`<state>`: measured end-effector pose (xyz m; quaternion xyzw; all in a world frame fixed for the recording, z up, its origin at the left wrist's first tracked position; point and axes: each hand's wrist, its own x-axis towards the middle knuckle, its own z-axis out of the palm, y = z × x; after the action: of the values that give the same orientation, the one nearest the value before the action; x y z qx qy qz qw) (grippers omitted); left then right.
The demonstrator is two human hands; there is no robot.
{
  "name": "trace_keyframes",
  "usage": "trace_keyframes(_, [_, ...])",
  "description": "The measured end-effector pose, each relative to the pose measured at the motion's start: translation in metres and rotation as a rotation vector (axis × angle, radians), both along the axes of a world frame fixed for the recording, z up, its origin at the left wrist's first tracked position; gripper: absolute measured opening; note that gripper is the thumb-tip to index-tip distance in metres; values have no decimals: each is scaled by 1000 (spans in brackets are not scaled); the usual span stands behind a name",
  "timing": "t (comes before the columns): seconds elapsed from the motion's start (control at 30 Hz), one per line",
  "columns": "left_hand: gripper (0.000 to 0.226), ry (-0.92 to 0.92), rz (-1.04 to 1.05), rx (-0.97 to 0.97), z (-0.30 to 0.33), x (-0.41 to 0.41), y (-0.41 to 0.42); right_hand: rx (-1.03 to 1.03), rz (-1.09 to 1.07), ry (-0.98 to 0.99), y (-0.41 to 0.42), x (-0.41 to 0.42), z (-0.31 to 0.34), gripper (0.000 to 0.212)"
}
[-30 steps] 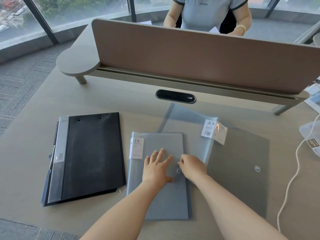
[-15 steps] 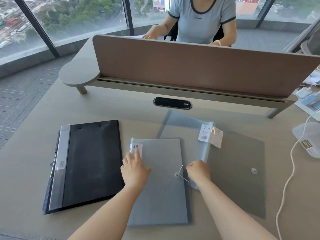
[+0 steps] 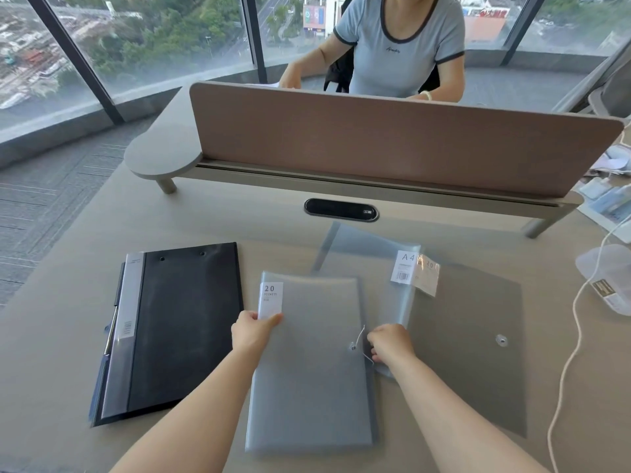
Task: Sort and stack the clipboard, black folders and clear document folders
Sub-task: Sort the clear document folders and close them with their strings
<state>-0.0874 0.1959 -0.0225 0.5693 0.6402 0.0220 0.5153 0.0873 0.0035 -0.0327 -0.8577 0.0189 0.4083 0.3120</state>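
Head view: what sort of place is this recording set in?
Most likely a high-rise office. A shared desk carries a divider screen, floor-to-ceiling windows overlook a city far below, and another person works opposite.

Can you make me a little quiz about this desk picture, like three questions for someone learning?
1. True or false: the black folders lie to the left of the grey folder.
2. What number is printed on the white label by the left hand?
3. The right hand is at: A) the string clasp, B) the white cable, C) the desk divider.

Key: 1 true. 2 twenty. 3 A.
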Motion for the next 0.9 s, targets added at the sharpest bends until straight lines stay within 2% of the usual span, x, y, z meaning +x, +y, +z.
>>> trace_keyframes(0.07, [39,-52,47,23,4,-2,4,44,-39,-4,2,-5,3,13])
trace_keyframes(0.2, [28,-110,147,86,10,-15,19,144,-62,75,15,-19,13,17])
trace_keyframes(0.5, [31,-32,234,180,18,-50,53,221,101,169,53,-50,7,22])
trace_keyframes(0.67, [41,83,134,242,11,-53,57,212,115,128,61,-55,4,25])
trace_keyframes(0.77, [48,217,48,280,9,-49,53,207,122,108,59,-54,1,32])
trace_keyframes(0.9, [51,297,-59,408,18,-32,40,212,124,18,53,-45,-1,31])
